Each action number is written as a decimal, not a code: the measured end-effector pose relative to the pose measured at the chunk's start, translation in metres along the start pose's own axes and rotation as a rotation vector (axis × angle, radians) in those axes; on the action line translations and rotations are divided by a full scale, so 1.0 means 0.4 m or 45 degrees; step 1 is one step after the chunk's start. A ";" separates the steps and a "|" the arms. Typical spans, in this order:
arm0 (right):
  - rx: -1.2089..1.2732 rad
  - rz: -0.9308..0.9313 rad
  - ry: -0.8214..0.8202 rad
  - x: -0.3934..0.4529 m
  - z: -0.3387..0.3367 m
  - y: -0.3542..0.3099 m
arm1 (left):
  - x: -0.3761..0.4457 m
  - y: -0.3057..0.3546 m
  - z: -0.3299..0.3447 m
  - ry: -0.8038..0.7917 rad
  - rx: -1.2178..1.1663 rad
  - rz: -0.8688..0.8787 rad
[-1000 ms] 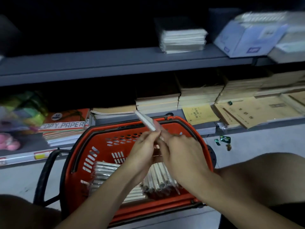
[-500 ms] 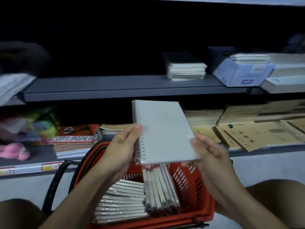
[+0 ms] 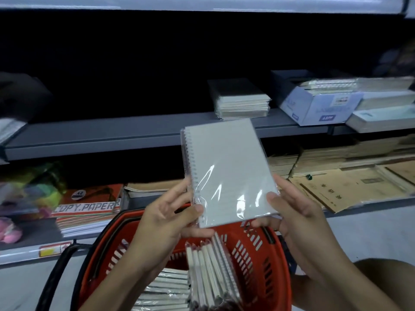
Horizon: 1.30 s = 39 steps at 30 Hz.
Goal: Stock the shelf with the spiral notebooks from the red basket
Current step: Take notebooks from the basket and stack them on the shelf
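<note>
Holding a plastic-wrapped spiral notebook point(image 3: 229, 173) between them, both hands are raised above the red basket point(image 3: 265, 263), the notebook's cover facing the camera and its wire binding running down the edge at nine o'clock. The left hand point(image 3: 170, 216) grips the lower binding corner, thumb curled across the front and fingers behind; the right hand point(image 3: 298, 212) pinches the opposite lower corner, thumb tip on the cover and fingers tucked under the bottom edge. The notebook tilts slightly, its top leaning toward eleven o'clock, and it covers part of the grey shelf point(image 3: 112, 138) edge behind it. At six o'clock from the notebook, inside the basket, more wrapped notebooks point(image 3: 208, 272) stand on edge, with others point(image 3: 166, 290) stacked flat just beside them at eight o'clock. On the grey shelf, at twelve o'clock from the held notebook, sits a short stack of pads point(image 3: 242, 104), and at two o'clock a blue-and-white carton point(image 3: 318, 106). On the lower shelf, copy paper packs point(image 3: 87, 205) lie at nine o'clock and brown exercise books point(image 3: 350, 189) at three o'clock.
</note>
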State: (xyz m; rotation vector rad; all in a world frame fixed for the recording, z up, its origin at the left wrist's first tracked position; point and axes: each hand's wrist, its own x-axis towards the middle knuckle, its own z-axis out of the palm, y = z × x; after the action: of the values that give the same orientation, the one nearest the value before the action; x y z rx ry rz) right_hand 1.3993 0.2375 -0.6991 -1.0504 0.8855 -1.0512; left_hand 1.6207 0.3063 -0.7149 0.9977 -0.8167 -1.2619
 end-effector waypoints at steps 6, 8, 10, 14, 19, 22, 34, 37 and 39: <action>0.021 -0.058 0.130 0.060 -0.019 -0.001 | 0.080 -0.013 0.038 0.184 0.044 0.032; 0.017 -0.068 0.137 0.096 -0.022 -0.021 | 0.118 -0.001 0.055 0.214 0.069 0.040; 0.010 -0.108 0.132 0.147 -0.022 -0.051 | 0.172 0.017 0.076 0.240 0.065 0.072; 0.091 -0.147 0.156 0.293 -0.018 -0.125 | 0.310 0.073 0.124 0.294 -0.008 0.171; 0.105 -0.135 0.155 0.478 -0.007 -0.209 | 0.481 0.145 0.156 0.364 -0.014 0.197; 0.083 -0.035 0.209 0.575 0.000 -0.227 | 0.558 0.173 0.167 0.416 0.085 0.190; -0.027 -0.319 0.296 0.558 -0.011 -0.131 | 0.552 0.092 0.136 0.549 0.470 0.304; -0.094 -0.390 0.407 0.588 -0.011 -0.120 | 0.589 0.081 0.145 0.626 0.496 0.335; -0.103 -0.402 0.459 0.615 -0.010 -0.124 | 0.617 0.082 0.144 0.655 0.546 0.362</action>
State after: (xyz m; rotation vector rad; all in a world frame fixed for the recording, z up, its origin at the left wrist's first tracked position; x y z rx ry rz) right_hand 1.4499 -0.0070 -0.6718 -1.1101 1.0785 -1.5127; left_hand 1.6159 0.0545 -0.6718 1.4157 -0.7967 -0.5512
